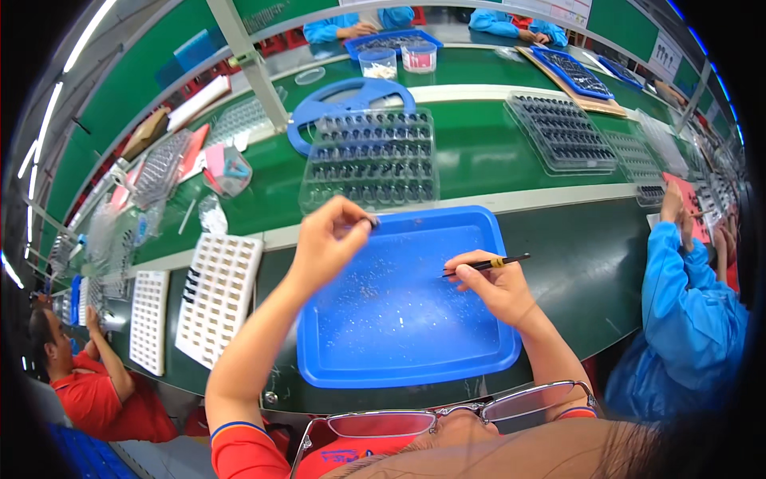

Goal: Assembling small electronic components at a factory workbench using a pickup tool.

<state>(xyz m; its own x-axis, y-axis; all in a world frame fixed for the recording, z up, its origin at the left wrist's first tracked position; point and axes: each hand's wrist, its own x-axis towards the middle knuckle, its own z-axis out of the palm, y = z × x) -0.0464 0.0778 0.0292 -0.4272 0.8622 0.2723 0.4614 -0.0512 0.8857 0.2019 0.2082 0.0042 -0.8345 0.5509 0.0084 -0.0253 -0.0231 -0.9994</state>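
Note:
Over the far left part of a shallow blue tray (399, 371), my left hand (323, 239) pinches a small black part (372, 223) between thumb and fingers. My right hand (496, 289) grips a slim black pen-like tool (503, 262) with a yellow band, above the tray's right side. The tool's thin tip points left; its exact kind is too small to make out. Tiny pale specks are scattered across the tray's floor. Just beyond the tray lies a clear plastic blister tray (371, 160) holding rows of black parts, close to my left hand's fingertips.
White trays (219, 291) with rows of brownish pieces lie at left. A blue wheel-shaped frame (343, 92) and small tubs (377, 64) stand farther back. Another blister tray (562, 132) lies at the back right. Co-workers sit on both sides and across.

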